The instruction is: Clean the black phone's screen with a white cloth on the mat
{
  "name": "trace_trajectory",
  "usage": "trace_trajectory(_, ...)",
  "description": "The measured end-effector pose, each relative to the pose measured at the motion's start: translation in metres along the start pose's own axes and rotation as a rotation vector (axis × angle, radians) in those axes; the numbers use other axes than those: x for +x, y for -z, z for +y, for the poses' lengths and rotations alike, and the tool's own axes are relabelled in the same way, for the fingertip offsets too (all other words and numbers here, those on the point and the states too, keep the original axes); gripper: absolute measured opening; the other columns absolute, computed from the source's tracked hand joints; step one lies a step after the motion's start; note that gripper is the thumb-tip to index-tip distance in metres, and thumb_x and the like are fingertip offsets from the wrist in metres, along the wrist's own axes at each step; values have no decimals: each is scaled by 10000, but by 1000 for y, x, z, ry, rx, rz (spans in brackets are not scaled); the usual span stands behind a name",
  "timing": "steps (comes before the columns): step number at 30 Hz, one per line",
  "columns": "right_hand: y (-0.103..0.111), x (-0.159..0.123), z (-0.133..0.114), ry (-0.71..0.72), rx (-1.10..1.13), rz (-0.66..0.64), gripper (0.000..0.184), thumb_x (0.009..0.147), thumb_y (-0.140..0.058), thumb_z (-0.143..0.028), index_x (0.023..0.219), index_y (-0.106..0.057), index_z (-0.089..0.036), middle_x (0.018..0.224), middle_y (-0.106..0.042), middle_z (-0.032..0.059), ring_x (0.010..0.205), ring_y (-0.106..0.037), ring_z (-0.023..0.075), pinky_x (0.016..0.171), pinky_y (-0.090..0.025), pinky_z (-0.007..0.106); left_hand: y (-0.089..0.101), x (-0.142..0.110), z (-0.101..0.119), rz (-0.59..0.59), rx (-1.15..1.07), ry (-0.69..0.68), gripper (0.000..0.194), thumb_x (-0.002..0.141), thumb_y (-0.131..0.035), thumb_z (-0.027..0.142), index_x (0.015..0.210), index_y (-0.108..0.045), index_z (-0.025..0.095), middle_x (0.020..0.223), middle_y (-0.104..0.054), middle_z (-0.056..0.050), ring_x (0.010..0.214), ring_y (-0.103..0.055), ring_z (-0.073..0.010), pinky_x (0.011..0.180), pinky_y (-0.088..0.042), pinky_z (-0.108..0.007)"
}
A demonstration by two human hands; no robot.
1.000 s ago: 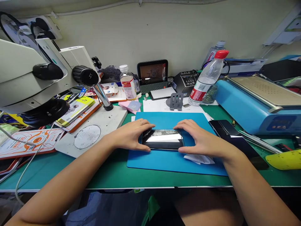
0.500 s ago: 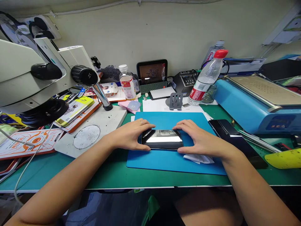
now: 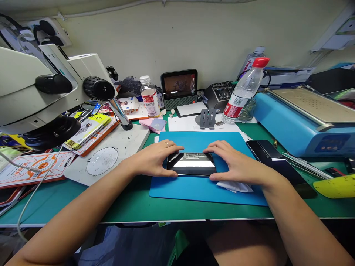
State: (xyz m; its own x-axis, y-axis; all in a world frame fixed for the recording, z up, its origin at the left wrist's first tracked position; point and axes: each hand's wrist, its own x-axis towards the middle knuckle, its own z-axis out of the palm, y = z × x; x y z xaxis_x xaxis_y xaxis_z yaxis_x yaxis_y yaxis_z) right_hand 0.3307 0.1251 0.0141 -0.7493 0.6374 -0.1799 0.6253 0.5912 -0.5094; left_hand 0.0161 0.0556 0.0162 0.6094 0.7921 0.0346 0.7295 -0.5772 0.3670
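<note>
A black smartphone (image 3: 191, 164) lies sideways on the blue mat (image 3: 180, 190), its glossy screen facing up and reflecting a bright white band. My left hand (image 3: 159, 159) grips the phone's left end, thumb along the near edge and fingers along the far edge. At the opposite end my right hand (image 3: 231, 162) holds it the same way. A crumpled white tissue (image 3: 235, 187) sits on the mat just below my right palm.
A microscope (image 3: 52, 92) stands at the left, over its pale base. A blue machine with a metal plate (image 3: 294, 122) occupies the right. Behind the mat are a phone stand (image 3: 208, 119), a red-capped bottle (image 3: 244, 92) and a small display (image 3: 179, 88). A dark flat panel (image 3: 274, 162) lies right of the mat.
Both hands keep their hold on the phone and hardly move. The reflection on its screen has shifted slightly.
</note>
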Motion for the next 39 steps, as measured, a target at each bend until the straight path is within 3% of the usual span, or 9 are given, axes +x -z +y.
trace_trajectory(17, -2, 0, 8, -12, 8, -15, 836, 743, -737, -729, 1434, -510, -315, 1490, -463, 95, 1374, -453, 368, 1121, -446, 530, -1, 1, 1, 0, 34, -10, 742, 846, -757, 529, 1451, -523, 166, 1345, -627, -170, 1201, -613, -323, 982, -533, -455)
trace_trajectory(28, -4, -1, 10, 34, 11, 35, 814, 734, -749, -702, 1424, -541, -323, 1457, -512, 99, 1343, -492, 386, 1091, -467, 568, 2, 2, 6, 10, 17, 15, 769, 825, -764, 469, 1463, -445, 181, 1260, -677, -132, 1166, -630, -312, 957, -524, -433)
trace_trajectory(39, -4, -1, 9, 32, -15, 24, 821, 750, -734, -707, 1435, -524, -306, 1474, -496, 115, 1345, -489, 393, 1092, -465, 573, 0, 2, 7, 35, 58, -2, 699, 822, -745, 451, 1408, -480, 176, 1215, -686, -118, 1110, -633, -301, 921, -516, -418)
